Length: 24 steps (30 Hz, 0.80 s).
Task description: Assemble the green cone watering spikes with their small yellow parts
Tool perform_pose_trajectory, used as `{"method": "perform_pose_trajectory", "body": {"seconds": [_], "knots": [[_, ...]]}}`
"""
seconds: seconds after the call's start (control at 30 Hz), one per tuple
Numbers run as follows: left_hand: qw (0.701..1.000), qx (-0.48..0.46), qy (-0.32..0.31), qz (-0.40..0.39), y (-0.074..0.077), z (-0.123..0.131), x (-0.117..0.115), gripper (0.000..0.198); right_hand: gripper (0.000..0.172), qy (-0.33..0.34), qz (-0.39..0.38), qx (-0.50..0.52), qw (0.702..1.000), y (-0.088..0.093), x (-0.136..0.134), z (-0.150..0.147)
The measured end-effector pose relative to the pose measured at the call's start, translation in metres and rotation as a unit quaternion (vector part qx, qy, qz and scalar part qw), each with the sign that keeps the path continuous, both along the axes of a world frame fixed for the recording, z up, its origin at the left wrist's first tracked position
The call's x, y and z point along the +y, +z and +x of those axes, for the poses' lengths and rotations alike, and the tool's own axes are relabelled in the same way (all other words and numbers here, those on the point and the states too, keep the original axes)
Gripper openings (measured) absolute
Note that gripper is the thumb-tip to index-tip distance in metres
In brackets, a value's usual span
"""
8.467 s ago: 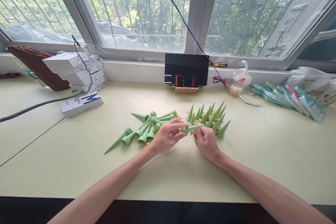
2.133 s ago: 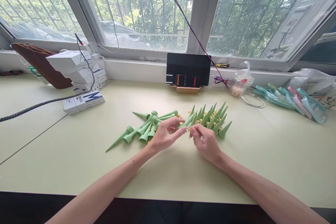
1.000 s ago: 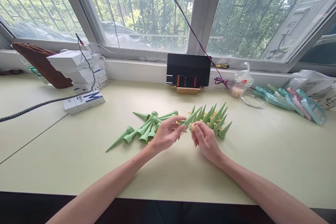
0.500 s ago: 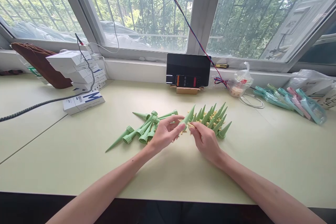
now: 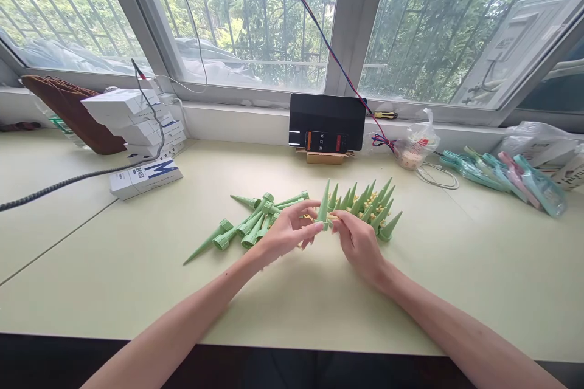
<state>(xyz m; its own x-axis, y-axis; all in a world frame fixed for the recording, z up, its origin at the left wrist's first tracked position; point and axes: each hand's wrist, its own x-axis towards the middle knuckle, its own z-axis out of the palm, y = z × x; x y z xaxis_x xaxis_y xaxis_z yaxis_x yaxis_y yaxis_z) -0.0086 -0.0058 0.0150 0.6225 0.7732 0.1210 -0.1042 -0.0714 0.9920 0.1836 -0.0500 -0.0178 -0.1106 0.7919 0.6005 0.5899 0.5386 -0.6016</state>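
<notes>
My left hand (image 5: 292,226) holds a green plastic watering spike (image 5: 323,203) by its base, the point standing almost straight up. Pinched in the fingertips of my right hand (image 5: 360,240) is a small yellow piece (image 5: 333,216), right beside the spike; its exact shape is too small to tell. To the left lies a loose pile of green spikes with ribbed caps (image 5: 250,225). Beyond my right hand, several green spikes (image 5: 365,199) stand point up in a group, with small yellow pieces (image 5: 387,211) scattered among them.
A phone with a timer (image 5: 326,141) leans against a black tablet (image 5: 328,109) at the back. White boxes (image 5: 146,177) and a dark cable (image 5: 82,179) are on the left. A plastic bag (image 5: 415,143) and wrapped teal and pink items (image 5: 506,176) lie at the right.
The spike in my left hand has turned from leaning right to nearly upright and dropped slightly. My right hand keeps its pinch on the yellow piece with little movement.
</notes>
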Motion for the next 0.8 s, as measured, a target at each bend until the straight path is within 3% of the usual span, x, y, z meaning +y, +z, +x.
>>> {"method": "perform_pose_trajectory", "body": {"seconds": [0.27,0.6,0.8], "knots": [[0.999,0.006,0.009,0.031,-0.0072,0.0017,0.0007,0.044,0.025,0.007,-0.023,0.016,1.000,0.0005,-0.0013,0.0012],[0.993,0.040,0.036,0.102,-0.0078,0.0015,-0.0017,0.038,0.038,0.029,-0.116,0.084,0.989,0.0041,-0.0062,-0.0043],[0.987,0.038,0.058,0.144,-0.0109,0.0035,-0.0017,0.035,0.044,0.084,-0.188,0.190,0.960,0.0035,-0.0058,-0.0068]]}}
